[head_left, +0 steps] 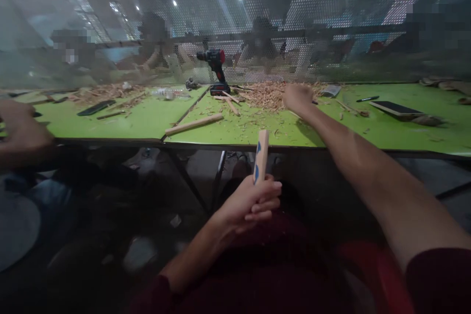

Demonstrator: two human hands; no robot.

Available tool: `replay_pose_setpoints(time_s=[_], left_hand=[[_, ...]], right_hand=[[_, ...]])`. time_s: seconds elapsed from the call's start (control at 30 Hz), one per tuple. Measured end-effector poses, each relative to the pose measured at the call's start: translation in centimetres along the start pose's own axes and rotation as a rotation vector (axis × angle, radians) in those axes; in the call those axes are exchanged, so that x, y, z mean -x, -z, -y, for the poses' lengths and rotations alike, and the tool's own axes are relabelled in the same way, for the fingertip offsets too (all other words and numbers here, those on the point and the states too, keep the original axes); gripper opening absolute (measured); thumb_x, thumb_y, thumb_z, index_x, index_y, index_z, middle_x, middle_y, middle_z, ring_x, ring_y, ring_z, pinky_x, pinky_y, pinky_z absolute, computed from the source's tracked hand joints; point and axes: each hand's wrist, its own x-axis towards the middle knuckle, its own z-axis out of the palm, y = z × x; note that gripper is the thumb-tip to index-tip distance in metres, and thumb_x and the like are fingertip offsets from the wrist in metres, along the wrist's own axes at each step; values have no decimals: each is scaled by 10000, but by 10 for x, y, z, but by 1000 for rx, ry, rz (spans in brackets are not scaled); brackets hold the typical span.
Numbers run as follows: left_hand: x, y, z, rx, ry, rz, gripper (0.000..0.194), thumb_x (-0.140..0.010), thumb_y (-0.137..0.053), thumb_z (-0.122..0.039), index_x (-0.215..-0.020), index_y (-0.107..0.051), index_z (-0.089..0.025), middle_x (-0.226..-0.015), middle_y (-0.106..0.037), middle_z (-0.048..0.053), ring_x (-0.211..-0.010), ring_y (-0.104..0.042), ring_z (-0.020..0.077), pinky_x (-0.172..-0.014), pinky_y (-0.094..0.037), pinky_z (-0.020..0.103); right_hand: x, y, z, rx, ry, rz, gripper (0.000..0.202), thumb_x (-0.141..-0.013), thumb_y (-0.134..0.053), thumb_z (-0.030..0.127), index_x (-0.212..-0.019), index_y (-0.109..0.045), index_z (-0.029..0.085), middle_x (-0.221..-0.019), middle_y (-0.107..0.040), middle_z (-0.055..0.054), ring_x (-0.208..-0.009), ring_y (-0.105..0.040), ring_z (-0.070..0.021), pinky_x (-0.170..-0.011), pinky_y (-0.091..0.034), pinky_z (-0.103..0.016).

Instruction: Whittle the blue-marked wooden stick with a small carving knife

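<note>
Left hand (255, 203) was closed around the lower end of a wooden stick (262, 154) marked with blue patches, which stood nearly upright, slightly tilted, in front of the near edge of the green table (368, 130). Right hand (297, 98) was curled at the right side of the heaped wood shavings (265, 94); whether it gripped anything could not be told. A cordless drill (218, 69) stood upright on its battery left of the heap, and a separate wooden rod (194, 124) lay near the table edge.
</note>
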Motion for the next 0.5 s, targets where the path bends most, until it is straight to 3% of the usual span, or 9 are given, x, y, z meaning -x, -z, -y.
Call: replay_pose_setpoints(time_s=[0.07,0.17,0.3,0.4,0.5], left_hand=[[-5,3,-1,80,16,0,312,-835,-641,-132,-663,-384,-177,-542,-334,-97,-361,-168,-2,-250,-107,81],[-11,11,-4,189,81,15,240,-848,-615,-108,-720,-423,-174,-554,-325,-96,-350,-194,-8,-250,-104,74],[-12,18,-5,280,132,42,225,-871,-574,-96,-715,-428,-167,-538,-333,-90,-336,-249,-11,-245,-99,72],[-11,19,-6,283,129,48,236,-861,-579,-94,-701,-423,-168,-518,-353,-91,-327,-261,-10,-242,-102,72],[-9,17,-7,212,114,36,265,-813,-614,-69,-681,-409,-173,-482,-353,-104,-306,-202,-10,-238,-98,81]], right_hand=[[-3,-1,-21,37,11,12,462,-899,-337,171,-1034,-626,-163,-1047,-626,-319,-1089,-603,-265,-766,-391,-313],[19,-6,-32,38,112,80,406,-900,-425,226,-942,-678,-88,-895,-676,-218,-883,-645,-181,-682,-370,-260],[83,-9,-16,20,282,158,328,-914,-468,255,-819,-707,51,-743,-682,-90,-654,-556,-99,-589,-319,-232],[133,-10,1,71,347,179,274,-901,-494,268,-815,-719,136,-754,-698,-78,-648,-572,-135,-567,-303,-246],[164,-11,11,195,375,222,240,-894,-484,232,-864,-714,169,-751,-706,-89,-662,-623,-178,-563,-314,-254]])
